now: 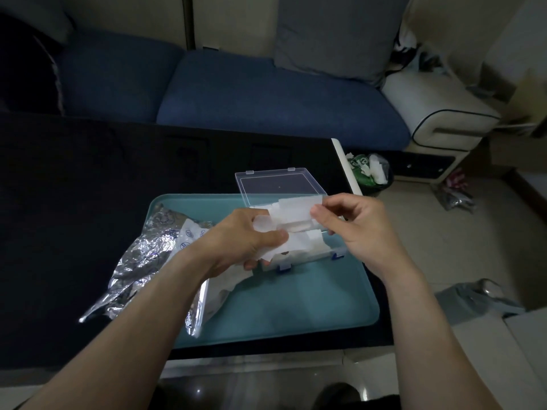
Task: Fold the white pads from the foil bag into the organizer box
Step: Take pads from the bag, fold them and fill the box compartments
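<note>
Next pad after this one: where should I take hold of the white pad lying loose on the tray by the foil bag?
Take the loose white pad by its free right edge, coming from the right over the bare teal tray. Its left part lies against the foil bag and under the left hand, which holds another pad with the right hand.

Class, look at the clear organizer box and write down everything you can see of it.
The organizer box is clear plastic with blue front latches. It sits on the teal tray, its hinged lid open and tilted back, two small tabs on the lid's far edge. White pads lie inside the base. Both hands, holding another pad above it, hide much of the base.
</note>
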`<act>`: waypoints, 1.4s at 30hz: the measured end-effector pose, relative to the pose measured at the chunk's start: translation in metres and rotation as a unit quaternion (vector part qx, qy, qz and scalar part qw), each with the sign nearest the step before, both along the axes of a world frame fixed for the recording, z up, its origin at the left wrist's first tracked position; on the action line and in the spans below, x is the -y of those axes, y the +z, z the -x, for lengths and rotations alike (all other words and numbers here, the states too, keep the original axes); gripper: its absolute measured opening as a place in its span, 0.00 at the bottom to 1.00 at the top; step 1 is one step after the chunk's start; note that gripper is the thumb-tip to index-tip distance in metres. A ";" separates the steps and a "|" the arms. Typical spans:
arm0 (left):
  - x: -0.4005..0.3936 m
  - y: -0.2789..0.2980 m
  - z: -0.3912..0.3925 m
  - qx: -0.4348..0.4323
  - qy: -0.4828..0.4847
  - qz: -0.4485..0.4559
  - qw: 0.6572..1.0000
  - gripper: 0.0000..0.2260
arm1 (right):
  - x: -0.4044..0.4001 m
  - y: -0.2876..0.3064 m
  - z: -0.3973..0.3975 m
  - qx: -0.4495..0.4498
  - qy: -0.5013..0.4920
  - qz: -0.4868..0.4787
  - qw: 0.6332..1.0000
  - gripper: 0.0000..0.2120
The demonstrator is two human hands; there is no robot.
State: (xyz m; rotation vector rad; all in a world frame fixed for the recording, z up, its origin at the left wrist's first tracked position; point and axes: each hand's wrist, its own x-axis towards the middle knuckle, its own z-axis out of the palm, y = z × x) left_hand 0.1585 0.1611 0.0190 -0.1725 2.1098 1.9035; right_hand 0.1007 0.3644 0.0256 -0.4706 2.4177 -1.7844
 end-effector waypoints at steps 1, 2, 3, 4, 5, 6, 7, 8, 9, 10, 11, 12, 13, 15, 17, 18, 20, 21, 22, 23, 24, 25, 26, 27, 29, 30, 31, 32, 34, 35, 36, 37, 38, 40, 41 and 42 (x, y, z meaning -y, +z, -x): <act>0.000 0.000 0.000 0.001 -0.013 -0.002 1.000 0.07 | 0.001 -0.002 0.000 0.017 0.008 -0.021 1.000 0.09; -0.001 0.000 0.000 0.001 -0.025 -0.004 1.000 0.07 | 0.002 -0.004 -0.001 0.035 0.014 -0.038 0.999 0.08; -0.002 0.000 -0.001 -0.001 -0.033 -0.002 0.999 0.07 | 0.004 -0.006 -0.002 0.050 0.017 -0.042 0.998 0.07; -0.002 0.000 -0.001 -0.003 -0.038 0.002 0.999 0.07 | 0.006 -0.007 -0.003 0.061 0.011 -0.031 0.998 0.06; -0.003 0.001 -0.002 -0.004 -0.041 0.007 0.999 0.07 | 0.009 -0.006 -0.004 0.068 -0.006 -0.008 0.998 0.06; -0.004 0.001 -0.002 -0.007 -0.040 0.011 0.999 0.06 | 0.010 -0.004 -0.005 0.070 -0.031 0.019 0.997 0.07; -0.004 0.001 -0.002 -0.010 -0.034 0.015 0.999 0.06 | 0.010 -0.001 -0.005 0.066 -0.061 0.047 0.995 0.09; -0.004 0.000 -0.002 -0.013 -0.023 0.021 0.999 0.06 | 0.009 0.002 -0.005 0.063 -0.090 0.074 0.991 0.12; -0.004 -0.001 -0.001 -0.019 -0.010 0.031 0.999 0.07 | 0.008 0.005 -0.005 0.068 -0.111 0.099 0.987 0.14; -0.003 -0.002 0.000 -0.025 0.001 0.037 0.999 0.09 | 0.006 0.008 -0.004 0.082 -0.119 0.122 0.982 0.16; -0.002 -0.004 0.001 -0.028 0.012 0.037 0.999 0.10 | 0.004 0.009 -0.003 0.106 -0.111 0.142 0.978 0.18; -0.002 -0.005 0.002 -0.028 0.021 0.031 0.999 0.10 | 0.002 0.010 -0.003 0.136 -0.090 0.150 0.975 0.19; -0.001 -0.007 0.003 -0.029 0.029 0.022 0.999 0.10 | 0.000 0.011 -0.003 0.166 -0.059 0.143 0.974 0.21; -0.001 -0.008 0.004 -0.037 0.031 0.018 0.999 0.09 | 0.000 0.011 -0.006 0.206 0.009 0.083 0.975 0.21; -0.002 -0.008 0.005 -0.042 0.021 0.017 0.999 0.09 | 0.004 0.009 -0.010 0.200 0.033 0.005 0.979 0.18; -0.003 -0.008 0.004 -0.040 0.017 0.010 0.999 0.10 | 0.006 0.008 -0.011 0.190 0.021 -0.024 0.981 0.16; -0.003 -0.009 0.004 -0.034 0.018 0.000 0.999 0.12 | 0.009 0.005 -0.011 0.185 0.000 -0.064 0.981 0.13; -0.003 -0.009 0.004 -0.034 0.017 -0.003 0.999 0.14 | 0.010 0.004 -0.010 0.193 0.002 -0.075 0.978 0.11; -0.004 -0.009 0.004 -0.034 0.015 -0.007 0.999 0.14 | 0.010 0.004 -0.010 0.202 0.010 -0.081 0.976 0.09; -0.003 -0.010 0.005 -0.033 0.014 -0.013 0.999 0.13 | 0.010 0.002 -0.010 0.206 0.017 -0.081 0.975 0.07; -0.003 -0.011 0.005 -0.032 0.014 -0.018 0.999 0.12 | 0.009 0.002 -0.010 0.203 0.019 -0.077 0.976 0.04; -0.003 -0.011 0.005 -0.028 0.017 -0.026 0.999 0.11 | 0.009 0.002 -0.009 0.196 0.016 -0.073 0.978 0.03; -0.002 -0.012 0.006 -0.025 0.021 -0.031 0.999 0.11 | 0.008 0.003 -0.009 0.191 0.009 -0.065 0.979 0.04; -0.002 -0.012 0.006 -0.025 0.025 -0.030 0.999 0.10 | 0.008 0.003 -0.008 0.190 0.000 -0.051 0.980 0.04; -0.002 -0.013 0.007 -0.027 0.046 -0.020 0.998 0.09 | 0.006 0.003 -0.005 0.191 -0.031 -0.014 0.981 0.02; -0.003 -0.013 0.007 -0.022 0.060 -0.030 0.997 0.08 | 0.005 0.004 -0.004 0.188 -0.052 0.010 0.981 0.01; -0.004 -0.012 0.007 -0.014 0.074 -0.055 0.996 0.07 | 0.004 0.005 -0.002 0.182 -0.070 0.036 0.980 0.01; -0.005 -0.011 0.007 -0.007 0.087 -0.082 0.993 0.07 | 0.002 0.005 -0.001 0.178 -0.080 0.061 0.979 0.02; -0.008 -0.007 0.007 0.014 0.117 -0.127 0.985 0.10 | 0.000 0.007 0.001 0.185 -0.067 0.089 0.976 0.03; -0.010 -0.005 0.007 0.029 0.132 -0.152 0.979 0.12 | 0.001 0.007 -0.001 0.195 -0.049 0.091 0.975 0.05; -0.012 -0.001 0.007 0.041 0.144 -0.177 0.973 0.14 | 0.003 0.006 -0.001 0.205 -0.031 0.089 0.974 0.07; -0.015 0.002 0.007 0.053 0.149 -0.199 0.967 0.15 | 0.006 0.005 -0.003 0.214 -0.016 0.084 0.973 0.09; -0.017 0.004 0.006 0.063 0.154 -0.213 0.963 0.15 | 0.010 0.004 -0.005 0.221 -0.006 0.076 0.972 0.10; -0.021 0.007 0.005 0.076 0.166 -0.219 0.958 0.16 | 0.020 0.000 -0.010 0.223 0.013 0.059 0.973 0.08; -0.022 0.008 0.004 0.078 0.175 -0.215 0.958 0.17 | 0.025 -0.002 -0.013 0.218 0.018 0.045 0.975 0.06; -0.023 0.007 0.004 0.076 0.186 -0.209 0.957 0.17 | 0.031 -0.004 -0.016 0.212 0.019 0.026 0.977 0.04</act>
